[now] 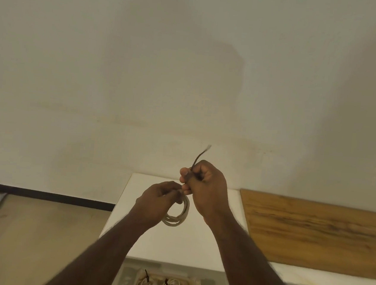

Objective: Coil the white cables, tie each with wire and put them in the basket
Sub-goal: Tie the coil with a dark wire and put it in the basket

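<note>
Two hands up: left hand (163,199) pinching limp, light coil (176,218), right hand (204,184) fisted around springy tie wire (200,155).

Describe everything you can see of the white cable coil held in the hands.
The white cable coil is a small round bundle of several loops, off-white and smooth. It hangs upright above the white table. The left hand grips its top; the right hand pinches a dark wire there, not visibly tied.

Plain off-white wall (144,60) in dim warm light, white tabletop (152,240) against it, wooden board (315,233) lying to the right, tan floor (29,231), dark skirting strip (43,195)
</note>
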